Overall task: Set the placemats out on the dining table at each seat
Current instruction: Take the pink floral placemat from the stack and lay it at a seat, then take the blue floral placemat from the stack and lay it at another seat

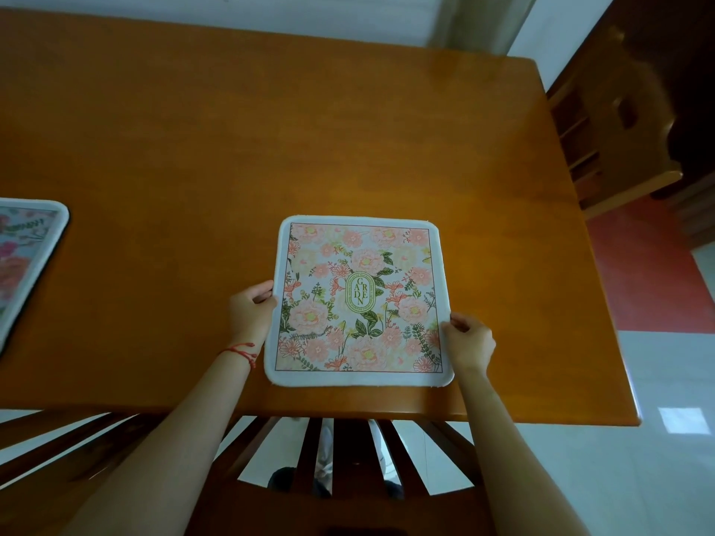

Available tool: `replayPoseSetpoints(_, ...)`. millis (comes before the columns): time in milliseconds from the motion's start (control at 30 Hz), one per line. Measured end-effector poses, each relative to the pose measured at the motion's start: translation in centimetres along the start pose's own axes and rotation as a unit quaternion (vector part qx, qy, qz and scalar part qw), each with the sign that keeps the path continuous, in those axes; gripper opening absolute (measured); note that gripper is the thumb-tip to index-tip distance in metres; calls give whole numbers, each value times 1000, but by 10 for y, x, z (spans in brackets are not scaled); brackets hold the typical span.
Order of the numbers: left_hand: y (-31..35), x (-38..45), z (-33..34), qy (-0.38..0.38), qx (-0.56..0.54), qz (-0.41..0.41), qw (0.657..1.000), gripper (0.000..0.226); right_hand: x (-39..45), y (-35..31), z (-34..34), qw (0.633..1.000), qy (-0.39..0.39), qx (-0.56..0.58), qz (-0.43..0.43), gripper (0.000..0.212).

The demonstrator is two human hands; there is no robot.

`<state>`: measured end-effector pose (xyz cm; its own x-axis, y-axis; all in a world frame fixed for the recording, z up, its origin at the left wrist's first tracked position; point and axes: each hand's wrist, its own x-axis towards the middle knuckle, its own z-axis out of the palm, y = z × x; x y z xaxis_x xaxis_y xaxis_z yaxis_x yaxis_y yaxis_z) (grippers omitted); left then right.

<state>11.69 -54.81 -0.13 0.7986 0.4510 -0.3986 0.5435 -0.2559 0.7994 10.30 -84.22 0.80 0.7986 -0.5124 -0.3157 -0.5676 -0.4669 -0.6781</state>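
Observation:
A square placemat (360, 299) with a white border, pink flowers and a green "GARDEN" oval lies flat near the front edge of the wooden dining table (271, 129). My left hand (251, 311) pinches its left edge at about mid-height. Gripping the right edge slightly lower is my right hand (470, 340). A second floral placemat (23, 265) lies on the table at the far left, cut off by the frame.
A slatted wooden chair back (348, 450) stands directly below me, tucked against the table's front edge. Another wooden chair (603, 121) sits at the table's right end. White floor tiles (657, 439) show to the right.

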Motion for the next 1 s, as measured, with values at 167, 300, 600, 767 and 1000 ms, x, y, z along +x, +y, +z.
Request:
replayPoseSetpoints(167, 14, -14, 3, -1, 0, 23, 1000, 33, -4, 0, -3, 1000, -11, -1, -5, 22)
replayPoseSetpoints(300, 14, -12, 0, -9, 10, 30, 999, 33, -9, 0, -3, 1000, -8, -2, -3, 22)
replayPoseSetpoints(600, 5, -14, -4, -26, 41, 52, 997, 33, -15, 1, 3, 999, 1, -24, -28, 18)
replayPoseSetpoints(767, 1, -28, -12, -49, 113, 99, 987, 36, -29, -10, 8, 990, -8, -100, -94, 35)
replayPoseSetpoints(1000, 7, -55, -31, -89, 223, 181, 954, 36, -50, -35, 22, 951, -59, -154, -263, 33)
